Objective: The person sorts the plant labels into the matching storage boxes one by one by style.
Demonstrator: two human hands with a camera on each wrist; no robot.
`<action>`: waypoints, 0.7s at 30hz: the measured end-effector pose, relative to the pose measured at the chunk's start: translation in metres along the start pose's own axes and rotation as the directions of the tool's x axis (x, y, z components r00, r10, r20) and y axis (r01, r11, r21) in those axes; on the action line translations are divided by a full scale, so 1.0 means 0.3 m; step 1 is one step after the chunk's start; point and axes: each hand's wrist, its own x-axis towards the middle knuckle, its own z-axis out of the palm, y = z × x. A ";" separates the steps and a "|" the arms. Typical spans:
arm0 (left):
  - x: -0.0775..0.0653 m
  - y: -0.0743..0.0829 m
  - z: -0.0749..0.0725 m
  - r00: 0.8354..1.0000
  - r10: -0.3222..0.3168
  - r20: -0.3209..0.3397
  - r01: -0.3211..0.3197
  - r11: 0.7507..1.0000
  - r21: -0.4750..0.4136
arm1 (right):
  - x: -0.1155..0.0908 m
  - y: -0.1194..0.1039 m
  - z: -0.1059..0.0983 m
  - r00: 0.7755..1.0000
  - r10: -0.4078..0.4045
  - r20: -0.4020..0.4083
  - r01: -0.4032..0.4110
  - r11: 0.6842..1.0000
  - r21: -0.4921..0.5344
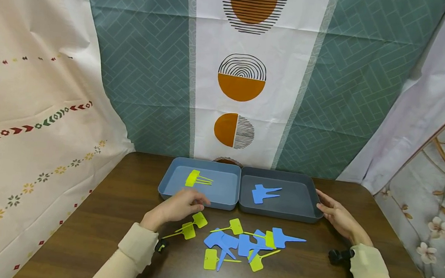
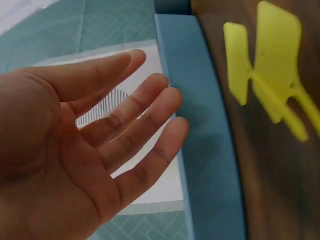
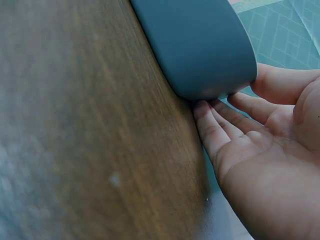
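Observation:
My left hand hovers at the front edge of the lighter blue tray, fingers loosely bent and nothing between them, as the left wrist view also shows. Beside it on the table lie two yellow plant labels. At the other side, my right hand touches the right end of the dark grey tray; its fingers are fairly straight against the tray's outer wall, with the thumb near the rim. Several yellow labels lie in the lighter tray, and two blue labels in the dark one.
In front of the trays, blue plant labels and yellow plant labels lie in a loose, partly overlapping pile on the brown wooden table. The trays stand side by side against a patterned curtain. Patterned cloths hang at both sides.

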 end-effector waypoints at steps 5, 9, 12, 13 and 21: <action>-0.013 0.003 0.038 0.997 -0.046 0.055 0.046 0.999 0.000 | -0.002 -0.002 0.002 1.000 0.004 -0.006 -0.004 1.000 0.003; -0.016 0.011 0.059 0.991 -0.109 0.081 0.108 0.994 0.017 | -0.003 0.002 0.002 1.000 0.015 -0.004 -0.015 1.000 -0.007; -0.018 0.014 0.075 0.985 -0.145 0.089 0.141 0.989 0.048 | -0.003 0.006 0.000 1.000 0.020 -0.003 -0.020 0.999 -0.032; -0.019 0.014 0.080 0.984 -0.155 0.089 0.150 0.987 0.062 | -0.002 0.007 0.000 1.000 0.017 -0.001 -0.017 0.999 -0.035; -0.012 0.012 0.105 0.982 -0.176 0.076 0.164 0.977 0.139 | 0.000 0.011 -0.005 1.000 0.001 -0.002 -0.001 1.000 -0.019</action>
